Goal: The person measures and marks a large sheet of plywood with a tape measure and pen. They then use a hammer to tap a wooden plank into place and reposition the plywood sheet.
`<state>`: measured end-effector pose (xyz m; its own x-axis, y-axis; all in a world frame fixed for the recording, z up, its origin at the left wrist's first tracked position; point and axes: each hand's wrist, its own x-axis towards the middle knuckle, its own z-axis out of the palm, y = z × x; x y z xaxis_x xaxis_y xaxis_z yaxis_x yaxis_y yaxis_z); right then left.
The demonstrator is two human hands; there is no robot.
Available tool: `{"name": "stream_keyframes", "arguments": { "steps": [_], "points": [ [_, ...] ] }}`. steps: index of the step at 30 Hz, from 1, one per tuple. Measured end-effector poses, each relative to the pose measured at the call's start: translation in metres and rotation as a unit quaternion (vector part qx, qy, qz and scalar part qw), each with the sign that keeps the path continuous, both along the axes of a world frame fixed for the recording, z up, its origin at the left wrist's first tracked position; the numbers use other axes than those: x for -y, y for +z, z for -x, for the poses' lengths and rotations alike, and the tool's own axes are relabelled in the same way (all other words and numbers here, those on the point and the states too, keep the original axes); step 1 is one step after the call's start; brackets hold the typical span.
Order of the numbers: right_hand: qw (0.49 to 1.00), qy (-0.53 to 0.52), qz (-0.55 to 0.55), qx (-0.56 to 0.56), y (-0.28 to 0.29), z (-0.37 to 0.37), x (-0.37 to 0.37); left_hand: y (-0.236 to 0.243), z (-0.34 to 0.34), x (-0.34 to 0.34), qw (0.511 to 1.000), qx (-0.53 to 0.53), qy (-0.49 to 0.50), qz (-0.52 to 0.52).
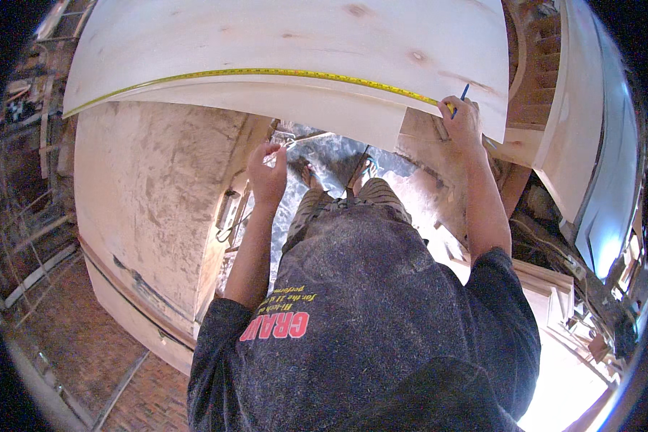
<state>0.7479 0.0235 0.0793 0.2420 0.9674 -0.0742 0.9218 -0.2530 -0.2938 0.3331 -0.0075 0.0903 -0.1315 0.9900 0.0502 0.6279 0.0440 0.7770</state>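
A yellow tape measure (288, 72) lies stretched across a pale plywood sheet (302, 32), bowing along near its front edge from the left corner to the right. My right hand (462, 121) is closed on the tape's right end at the sheet. A blue pen (464, 92) sticks up from between the same fingers. The tape's case does not show clearly. My left hand (268, 174) hangs in the air just short of the sheet's front edge, its fingers curled in. Whether anything small is pinched there is hidden.
Under the sheet spreads a dusty wooden worktop (151, 173), with a gap where my feet show on the floor. Curved pale panels (590, 108) stand at the right. Stacked boards (543, 284) lie at the lower right. Brick paving (137, 396) shows at the lower left.
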Motion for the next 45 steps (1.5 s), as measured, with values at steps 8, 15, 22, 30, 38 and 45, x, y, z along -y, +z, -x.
{"name": "stream_keyframes", "arguments": {
  "steps": [8, 15, 22, 30, 38, 45],
  "points": [
    [0.999, -0.006, -0.043, 0.027, -0.014, -0.005, 0.002, -0.022, -0.078, -0.020, 0.983, -0.073, -0.124, -0.113],
    [0.999, -0.023, 0.018, 0.034, -0.014, -0.004, 0.003, -0.045, -0.157, -0.035, 0.958, -0.043, -0.241, -0.147],
    [0.999, -0.027, -0.005, 0.028, -0.023, -0.003, 0.003, -0.074, -0.230, -0.052, 0.922, -0.023, -0.352, -0.160],
    [0.998, -0.042, -0.011, 0.043, -0.025, 0.002, 0.004, -0.060, -0.231, -0.065, 0.889, 0.029, -0.422, -0.175],
    [0.999, -0.042, -0.004, 0.033, -0.022, 0.005, 0.002, -0.081, -0.158, -0.117, 0.923, -0.043, -0.346, -0.166],
    [0.999, -0.006, -0.034, 0.018, -0.025, 0.006, -0.001, -0.081, -0.087, -0.149, 0.932, -0.089, -0.294, -0.191]
  ]
}}
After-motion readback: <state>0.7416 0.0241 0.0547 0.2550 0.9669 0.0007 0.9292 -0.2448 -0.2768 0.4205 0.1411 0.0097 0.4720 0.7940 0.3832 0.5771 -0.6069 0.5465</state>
